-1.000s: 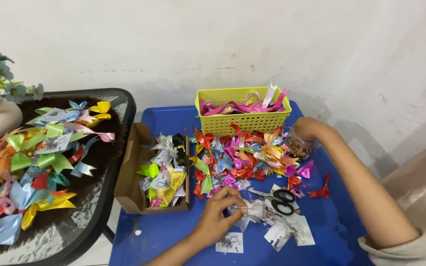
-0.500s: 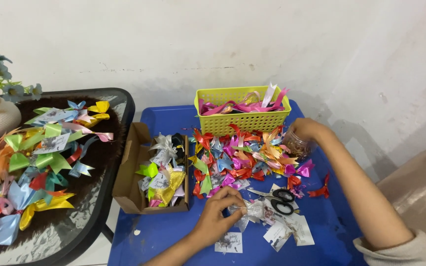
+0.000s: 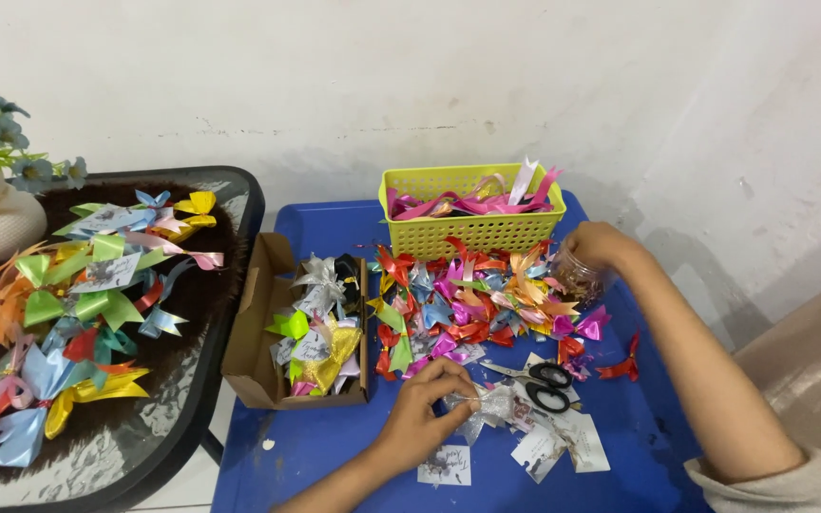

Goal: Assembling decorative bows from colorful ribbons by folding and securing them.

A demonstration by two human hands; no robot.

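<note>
from the ribbon-strewn black table (image 3: 203, 328) and cardboard box (image 3: 249, 353) rightwards, the left hand (image 3: 427, 410) pinches a silver ribbon bow (image 3: 486, 407) near the scissors (image 3: 536, 382), best kept pinned flat, while the right hand (image 3: 599, 245) curls its fingers round a small clear jar (image 3: 574, 277) far right.

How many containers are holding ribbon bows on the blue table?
2. A yellow basket stands at the far edge, and an open cardboard box sits at the left edge. The loose bow pile between them might hide a smaller one.
</note>
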